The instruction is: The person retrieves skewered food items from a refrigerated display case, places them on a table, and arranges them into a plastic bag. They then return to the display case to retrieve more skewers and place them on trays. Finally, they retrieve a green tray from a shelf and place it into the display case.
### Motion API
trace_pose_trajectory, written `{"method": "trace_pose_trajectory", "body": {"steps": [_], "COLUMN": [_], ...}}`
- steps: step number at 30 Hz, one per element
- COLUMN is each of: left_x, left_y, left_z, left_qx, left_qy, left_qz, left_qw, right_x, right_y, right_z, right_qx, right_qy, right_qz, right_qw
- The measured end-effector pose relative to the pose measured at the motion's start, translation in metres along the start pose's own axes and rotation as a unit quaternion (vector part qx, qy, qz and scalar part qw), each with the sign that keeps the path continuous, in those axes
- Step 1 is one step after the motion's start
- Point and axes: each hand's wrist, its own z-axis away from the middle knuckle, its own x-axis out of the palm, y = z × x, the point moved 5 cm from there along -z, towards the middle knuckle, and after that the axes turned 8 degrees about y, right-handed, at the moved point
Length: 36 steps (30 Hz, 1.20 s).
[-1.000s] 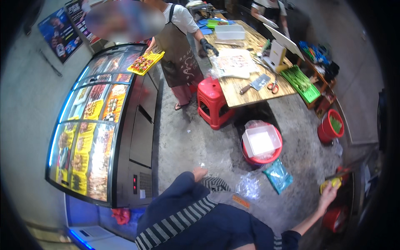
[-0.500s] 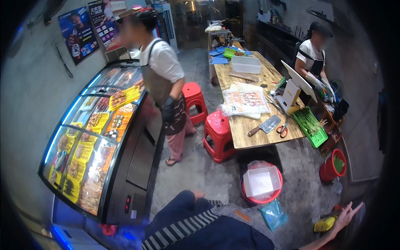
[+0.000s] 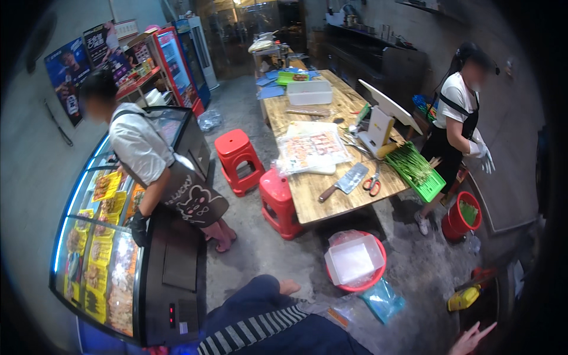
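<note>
At the bottom right edge, my right hand (image 3: 470, 341) is open and holds nothing, its fingers stretched out and partly cut off by the frame. The nearest thing to it is a yellow bottle (image 3: 464, 297) on the floor, apart from the fingers. My left hand is not in view. Beyond my legs, a translucent plastic box (image 3: 355, 261) sits in a red basin (image 3: 380, 273), with a blue plastic bag (image 3: 383, 300) beside it.
A wooden table (image 3: 307, 207) bears a cleaver (image 3: 350, 177), scissors (image 3: 372, 185), wrapped skewers (image 3: 313, 148) and a green basket (image 3: 435, 188) of vegetables. Red stools (image 3: 278, 198) stand beside it. One person (image 3: 148, 154) leans at a glass display case (image 3: 148, 254); another person (image 3: 458, 112) stands right.
My right hand has moved lower, away from the yellow bottle. The left person has moved left, closer over the display case; the right person has stepped nearer. The whole view has shifted.
</note>
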Motion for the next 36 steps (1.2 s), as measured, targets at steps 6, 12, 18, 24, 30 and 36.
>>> {"method": "trace_pose_trajectory", "body": {"steps": [6,12,18,24,30,36], "left_x": [0.057,0.112,0.191,0.188,0.216,0.314], "left_y": [0.002,0.046,0.17,0.374,0.472,0.499], "left_z": [-0.059,-0.115,-0.207,-0.247,-0.292,-0.382], "left_qx": [0.035,0.302,0.386,0.544,0.489,0.611], "left_qy": [0.008,-0.013,-0.102,-0.151,-0.285,-0.346], "left_qz": [0.001,-0.13,-0.153,-0.05,-0.002,-0.107], "left_qw": [0.999,0.944,0.904,0.824,0.824,0.704], "right_x": [-0.003,-0.044,-0.097,-0.121,-0.136,-0.132], "right_y": [0.106,0.208,0.304,0.375,0.416,0.458], "right_z": [0.038,0.048,0.087,0.156,0.186,0.181], "right_qx": [0.192,0.208,0.302,0.385,0.468,0.489], "right_qy": [0.009,0.035,0.003,-0.056,-0.072,-0.031], "right_qz": [-0.126,-0.068,0.01,0.114,0.192,0.275], "right_qw": [0.973,0.975,0.953,0.914,0.86,0.827]}}
